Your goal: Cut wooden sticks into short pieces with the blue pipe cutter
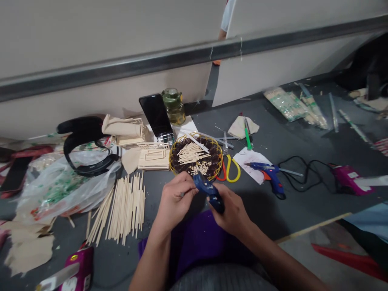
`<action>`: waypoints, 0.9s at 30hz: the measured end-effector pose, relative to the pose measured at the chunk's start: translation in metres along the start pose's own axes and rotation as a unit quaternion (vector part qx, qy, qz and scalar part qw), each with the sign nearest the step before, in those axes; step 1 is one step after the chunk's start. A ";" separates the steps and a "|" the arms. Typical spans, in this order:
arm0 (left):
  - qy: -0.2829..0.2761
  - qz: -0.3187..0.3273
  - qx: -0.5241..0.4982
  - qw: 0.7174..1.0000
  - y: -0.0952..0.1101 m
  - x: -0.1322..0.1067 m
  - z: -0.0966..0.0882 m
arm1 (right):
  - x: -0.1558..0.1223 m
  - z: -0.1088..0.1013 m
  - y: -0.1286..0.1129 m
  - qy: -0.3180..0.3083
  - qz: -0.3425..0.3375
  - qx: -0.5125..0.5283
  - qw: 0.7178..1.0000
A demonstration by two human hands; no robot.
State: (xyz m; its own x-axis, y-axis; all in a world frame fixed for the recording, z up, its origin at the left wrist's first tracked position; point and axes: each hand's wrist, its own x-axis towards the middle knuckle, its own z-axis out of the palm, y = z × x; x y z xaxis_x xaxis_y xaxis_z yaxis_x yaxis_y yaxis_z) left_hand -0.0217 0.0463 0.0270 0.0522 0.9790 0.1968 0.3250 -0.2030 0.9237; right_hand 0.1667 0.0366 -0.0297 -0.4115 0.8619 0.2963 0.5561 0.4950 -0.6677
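My right hand (232, 208) is wrapped round a dark blue hand tool (209, 190), cutter-like in shape, though its exact kind is unclear. My left hand (177, 198) is closed in a pinch at the tool's head; whatever lies between its fingertips is hidden. Just beyond both hands stands a dark woven basket (220, 155) with a yellow rim. It holds cut wooden sticks (192, 152) and many short stick pieces (201, 167). Scissors (233, 169) with red and yellow handles lie against the basket's right side.
Loose sticks (125, 208) lie to the left, near a plastic bag (66, 186). Stick-built frames (154, 157) sit behind them, beside a propped phone (155, 115) and a jar (174, 107). A blue glue gun (271, 176) with its cord lies at right.
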 end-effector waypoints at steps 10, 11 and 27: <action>-0.039 -0.095 0.009 0.995 -0.038 -0.001 0.015 | -0.009 0.018 0.011 -0.074 0.119 0.031 0.990; -0.039 -0.101 0.006 0.994 -0.040 0.000 0.015 | -0.008 0.019 0.013 -0.078 0.121 0.031 0.989; -0.017 -0.128 -0.013 0.992 -0.057 0.005 0.015 | 0.000 0.028 0.025 -0.121 0.128 0.027 0.984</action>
State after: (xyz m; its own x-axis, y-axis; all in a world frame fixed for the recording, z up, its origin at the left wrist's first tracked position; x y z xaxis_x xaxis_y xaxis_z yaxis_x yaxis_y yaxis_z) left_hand -0.0254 0.0627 -0.0296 0.0021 0.9984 -0.0561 0.3077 0.0527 0.9500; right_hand 0.1605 0.0457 -0.0661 -0.4254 0.9034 -0.0535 0.6281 0.2522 -0.7362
